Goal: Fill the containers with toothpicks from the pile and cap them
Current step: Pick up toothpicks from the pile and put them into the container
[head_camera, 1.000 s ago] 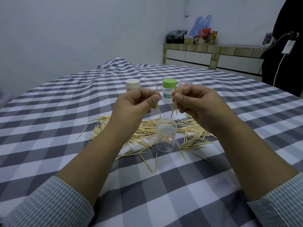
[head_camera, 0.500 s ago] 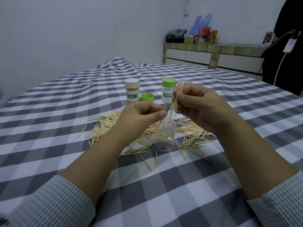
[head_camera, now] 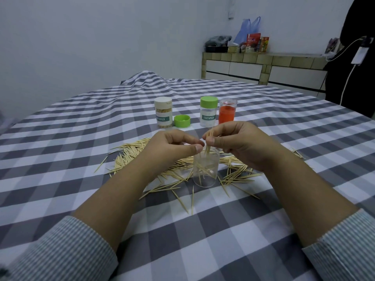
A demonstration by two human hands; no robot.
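A clear open container (head_camera: 206, 173) stands upright in the middle of the toothpick pile (head_camera: 138, 154) on the checked tablecloth, with a few toothpicks leaning inside it. My right hand (head_camera: 241, 144) pinches a small bundle of toothpicks (head_camera: 208, 148) whose lower ends dip into the container's mouth. My left hand (head_camera: 170, 151) hovers at the container's left rim, thumb and forefinger tips close together; whether a toothpick is between them is not visible.
Behind the pile stand a white-capped container full of toothpicks (head_camera: 163, 113), a loose green cap (head_camera: 182, 121), a green-capped container (head_camera: 207, 114) and a clear container with an orange insert (head_camera: 227, 113). Stray toothpicks (head_camera: 185, 199) lie in front. A tiled counter (head_camera: 263, 67) is far back.
Both hands have come down from chest height to the container's mouth. The right hand's bundle now reaches into the container. The containers behind, hidden before, are in sight.
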